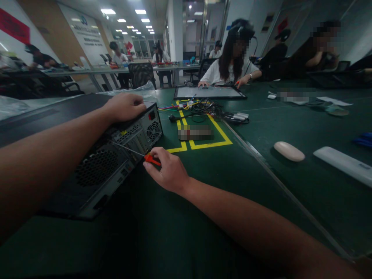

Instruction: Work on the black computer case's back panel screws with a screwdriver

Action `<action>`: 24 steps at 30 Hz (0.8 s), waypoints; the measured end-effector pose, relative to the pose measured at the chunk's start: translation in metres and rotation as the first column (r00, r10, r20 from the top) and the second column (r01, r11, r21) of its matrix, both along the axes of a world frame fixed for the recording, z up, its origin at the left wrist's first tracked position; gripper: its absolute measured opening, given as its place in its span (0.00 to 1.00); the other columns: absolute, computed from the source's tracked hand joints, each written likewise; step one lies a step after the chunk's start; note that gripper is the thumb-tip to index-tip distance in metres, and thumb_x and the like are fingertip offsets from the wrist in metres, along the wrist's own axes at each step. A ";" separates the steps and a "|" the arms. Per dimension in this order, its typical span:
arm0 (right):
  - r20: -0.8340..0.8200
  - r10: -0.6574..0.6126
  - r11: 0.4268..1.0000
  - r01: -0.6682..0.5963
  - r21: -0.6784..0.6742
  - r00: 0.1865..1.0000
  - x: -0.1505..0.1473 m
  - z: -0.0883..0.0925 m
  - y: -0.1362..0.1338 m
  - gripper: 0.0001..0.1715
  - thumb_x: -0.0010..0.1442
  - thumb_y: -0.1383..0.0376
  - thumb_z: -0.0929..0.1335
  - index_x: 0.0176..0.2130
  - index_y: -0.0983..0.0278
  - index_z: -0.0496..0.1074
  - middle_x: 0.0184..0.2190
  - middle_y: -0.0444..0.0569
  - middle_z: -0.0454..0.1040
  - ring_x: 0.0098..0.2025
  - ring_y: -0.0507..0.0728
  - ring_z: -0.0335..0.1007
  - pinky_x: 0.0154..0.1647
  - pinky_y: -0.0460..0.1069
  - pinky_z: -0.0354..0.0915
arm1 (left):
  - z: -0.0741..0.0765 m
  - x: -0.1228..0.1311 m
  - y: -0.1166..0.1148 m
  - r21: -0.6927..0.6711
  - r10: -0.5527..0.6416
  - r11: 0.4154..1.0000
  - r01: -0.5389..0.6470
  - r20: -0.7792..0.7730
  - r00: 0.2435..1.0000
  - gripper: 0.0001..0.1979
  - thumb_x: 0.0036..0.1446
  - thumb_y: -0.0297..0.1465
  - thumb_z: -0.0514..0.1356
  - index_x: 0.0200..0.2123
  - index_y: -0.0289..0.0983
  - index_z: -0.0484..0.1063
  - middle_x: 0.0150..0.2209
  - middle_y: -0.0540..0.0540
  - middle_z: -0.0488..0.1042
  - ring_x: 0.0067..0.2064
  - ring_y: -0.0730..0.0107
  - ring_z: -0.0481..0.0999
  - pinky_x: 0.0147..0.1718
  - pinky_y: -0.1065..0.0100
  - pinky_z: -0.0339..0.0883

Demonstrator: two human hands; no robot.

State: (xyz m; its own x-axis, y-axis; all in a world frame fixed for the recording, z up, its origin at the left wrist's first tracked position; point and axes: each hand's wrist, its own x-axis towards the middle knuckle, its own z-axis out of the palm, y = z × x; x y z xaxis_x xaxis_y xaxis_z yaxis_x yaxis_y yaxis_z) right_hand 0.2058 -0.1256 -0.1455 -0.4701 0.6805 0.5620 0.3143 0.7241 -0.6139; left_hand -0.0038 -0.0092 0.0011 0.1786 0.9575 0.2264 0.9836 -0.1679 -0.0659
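A black computer case (46, 116) lies on its side on the green table, its grey rear panel (119, 155) with vents and ports facing me. My left hand (126, 107) presses on the top of the case near the rear edge, fingers curled and partly hidden. An orange-handled screwdriver (152, 159) is pinched between the thumb and fingers of my right hand (170, 170). Its long thin shaft reaches left to the rear panel, close to the expansion slots. Exactly where the tip touches, I cannot tell.
Beyond the case lie tangled cables (207, 108) and a blurred-out object (196, 132) within yellow tape (212, 146). A pale mouse-shaped object (289, 151) and a long white object (343, 162) lie right. Across the table, a person (235, 58) handles a flat panel (209, 92).
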 end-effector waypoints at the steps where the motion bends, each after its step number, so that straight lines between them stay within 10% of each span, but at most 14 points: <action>1: 0.010 -0.001 1.000 0.001 0.011 1.000 0.000 0.000 0.000 0.17 0.72 0.53 0.65 0.52 0.60 0.68 0.45 0.51 0.79 0.48 0.58 0.79 0.50 0.52 0.72 | 0.000 0.000 0.000 0.002 0.003 1.000 -0.003 -0.003 1.000 0.22 0.61 0.43 0.49 0.37 0.36 0.78 0.34 0.40 0.76 0.35 0.59 0.71 0.35 0.61 0.59; 24: 0.050 -0.019 0.999 0.017 0.050 0.999 0.002 0.002 -0.001 0.15 0.74 0.53 0.64 0.50 0.60 0.68 0.44 0.50 0.79 0.45 0.57 0.78 0.47 0.52 0.70 | -0.002 -0.003 0.003 0.019 -0.004 1.000 0.004 -0.009 1.000 0.21 0.62 0.45 0.48 0.36 0.37 0.75 0.35 0.40 0.76 0.36 0.59 0.70 0.35 0.61 0.58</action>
State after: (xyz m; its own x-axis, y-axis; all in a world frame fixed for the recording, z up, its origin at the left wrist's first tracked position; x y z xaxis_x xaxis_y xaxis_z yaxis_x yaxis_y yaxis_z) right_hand 0.2073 -0.1263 -0.1432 -0.4869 0.6611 0.5708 0.3572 0.7471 -0.5606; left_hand -0.0067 -0.0065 -0.0010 0.1849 0.9522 0.2433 0.9822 -0.1707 -0.0782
